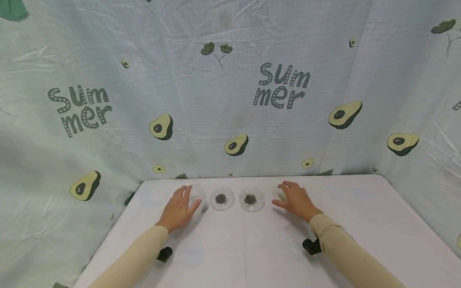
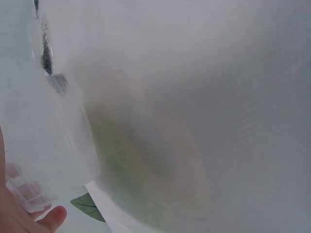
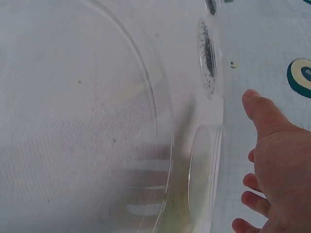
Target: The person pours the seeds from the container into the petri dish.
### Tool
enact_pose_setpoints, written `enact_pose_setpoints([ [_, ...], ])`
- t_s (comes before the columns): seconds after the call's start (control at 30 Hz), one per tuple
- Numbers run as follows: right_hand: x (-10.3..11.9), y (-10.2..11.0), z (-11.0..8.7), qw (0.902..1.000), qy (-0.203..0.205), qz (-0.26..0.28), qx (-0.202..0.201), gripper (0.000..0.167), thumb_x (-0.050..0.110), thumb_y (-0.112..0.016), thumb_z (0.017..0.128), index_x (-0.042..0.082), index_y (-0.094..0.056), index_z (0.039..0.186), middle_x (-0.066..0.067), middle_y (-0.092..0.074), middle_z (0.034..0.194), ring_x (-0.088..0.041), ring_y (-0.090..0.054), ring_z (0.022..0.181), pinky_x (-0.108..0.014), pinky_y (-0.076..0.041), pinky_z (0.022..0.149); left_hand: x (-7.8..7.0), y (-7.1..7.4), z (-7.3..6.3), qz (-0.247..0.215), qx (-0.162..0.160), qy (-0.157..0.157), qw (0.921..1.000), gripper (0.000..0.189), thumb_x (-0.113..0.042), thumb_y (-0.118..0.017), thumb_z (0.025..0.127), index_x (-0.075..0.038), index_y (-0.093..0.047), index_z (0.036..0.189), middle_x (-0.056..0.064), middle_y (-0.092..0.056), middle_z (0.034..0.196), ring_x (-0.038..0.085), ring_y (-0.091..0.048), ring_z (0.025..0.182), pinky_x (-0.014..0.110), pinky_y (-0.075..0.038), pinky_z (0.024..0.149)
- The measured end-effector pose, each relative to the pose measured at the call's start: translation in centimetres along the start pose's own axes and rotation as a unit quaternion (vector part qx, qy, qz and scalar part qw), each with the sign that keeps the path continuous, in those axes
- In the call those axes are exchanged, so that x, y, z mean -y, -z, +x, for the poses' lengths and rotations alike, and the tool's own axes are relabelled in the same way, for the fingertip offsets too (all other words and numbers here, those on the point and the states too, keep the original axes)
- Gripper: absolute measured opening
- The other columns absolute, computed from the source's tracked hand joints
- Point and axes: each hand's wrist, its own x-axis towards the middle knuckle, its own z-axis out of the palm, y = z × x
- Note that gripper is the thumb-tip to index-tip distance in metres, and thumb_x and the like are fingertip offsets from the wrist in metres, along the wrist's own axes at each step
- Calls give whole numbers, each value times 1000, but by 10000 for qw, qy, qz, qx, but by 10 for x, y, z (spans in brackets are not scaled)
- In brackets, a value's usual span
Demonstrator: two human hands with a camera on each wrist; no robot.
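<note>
My left hand (image 1: 180,208) curves round a clear plastic container (image 1: 197,196) at the back left of the table, thumb at its near side. Through the container's wall (image 2: 63,131), fingertips show in the left wrist view. At the right, my right hand (image 1: 297,202) hovers beside a shallow clear dish (image 1: 279,194), fingers loosely bent. The right wrist view has this dish (image 3: 203,179) below the hand, with the thumb (image 3: 262,109) apart from it. Between the hands lie two round clear dishes, left (image 1: 222,199) and right (image 1: 251,199), each with a dark crumbly heap.
A larger round clear piece (image 1: 293,238) lies by the right wrist and fills much of the right wrist view. Behind the pale table (image 1: 237,256) hangs a printed cloth (image 1: 201,100) with avocados. Black wrist mounts (image 1: 311,246) stick out below the sleeves.
</note>
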Motion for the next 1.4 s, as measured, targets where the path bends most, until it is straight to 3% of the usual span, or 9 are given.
enact_pose_setpoints([
  [0.2,-7,-1,0,10000,-34,3,20,66,48,-68,85,2,-56,130,-23,-50,139,-43,-45,130,-61,-40,99,3,0,-2,-391,96,158,9991,78,-56,-48,95,-3,-29,149,23,-31,151,40,-33,138,60,-34,108],
  [0.4,-13,1,-1,10000,-74,45,-25,65,47,-68,86,1,-56,130,-25,-49,139,-44,-44,129,-62,-39,98,5,2,-3,-1127,159,489,9923,97,-54,-67,84,-4,-18,152,21,-17,157,40,-21,145,61,-28,112],
  [0.5,-16,1,-3,9999,-67,57,-60,64,46,-68,86,1,-56,130,-26,-50,138,-45,-45,129,-62,-40,97,6,2,-3,-1556,317,856,9836,104,-51,-72,81,-6,-12,153,20,-12,159,39,-19,146,58,-25,115],
  [0.7,-22,1,-6,9998,-156,139,-56,68,46,-70,85,-2,-54,130,-28,-50,137,-46,-45,128,-63,-39,98,9,4,-4,-2335,573,1524,9586,109,-40,-77,80,-8,-4,154,21,-11,159,40,-19,146,59,-22,116],
  [1.03,-31,-1,-9,9991,-347,207,96,74,48,-69,85,-6,-50,133,-28,-49,137,-47,-46,126,-65,-39,98,13,4,-5,-2954,772,1726,9365,105,-26,-78,81,-5,-4,153,24,-22,156,43,-24,144,56,-27,115],
  [1.17,-32,-1,-10,9985,-475,208,202,77,49,-69,85,-6,-48,135,-29,-49,137,-48,-47,124,-66,-38,98,11,4,-5,-2964,822,1804,9343,105,-26,-79,80,-6,-5,152,22,-29,153,45,-29,141,56,-29,114],
  [1.4,-33,-1,-10,9966,-655,261,436,81,51,-68,84,-5,-44,138,-31,-47,138,-49,-45,125,-67,-36,99,11,2,-4,-2911,740,1843,9358,101,-26,-78,82,-8,-7,152,21,-31,152,43,-29,141,55,-30,114],
])
